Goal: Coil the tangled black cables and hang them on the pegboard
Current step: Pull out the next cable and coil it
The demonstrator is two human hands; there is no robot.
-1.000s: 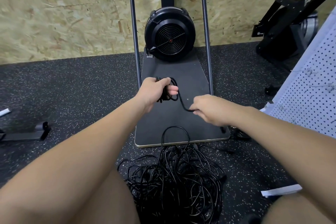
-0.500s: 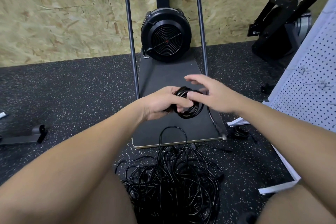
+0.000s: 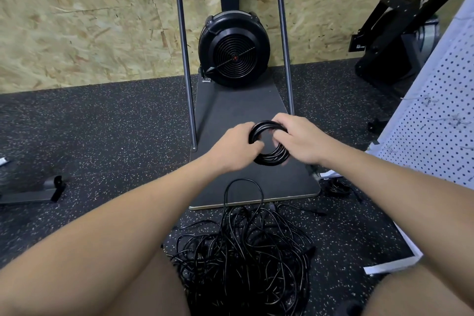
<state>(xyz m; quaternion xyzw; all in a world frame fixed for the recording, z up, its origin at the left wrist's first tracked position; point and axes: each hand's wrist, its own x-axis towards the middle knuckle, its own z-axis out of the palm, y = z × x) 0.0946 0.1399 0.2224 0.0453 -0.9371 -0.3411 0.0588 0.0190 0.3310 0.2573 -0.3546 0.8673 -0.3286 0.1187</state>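
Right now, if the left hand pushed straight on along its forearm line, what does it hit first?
The left hand already grips the coiled black cable; the right hand, on the coil's far side, probably comes next. Depth is hard to judge from one view.

Speckled black rubber floor (image 3: 102, 136) carries the tangled cables (image 3: 243, 251) and a black baseboard (image 3: 238, 108).
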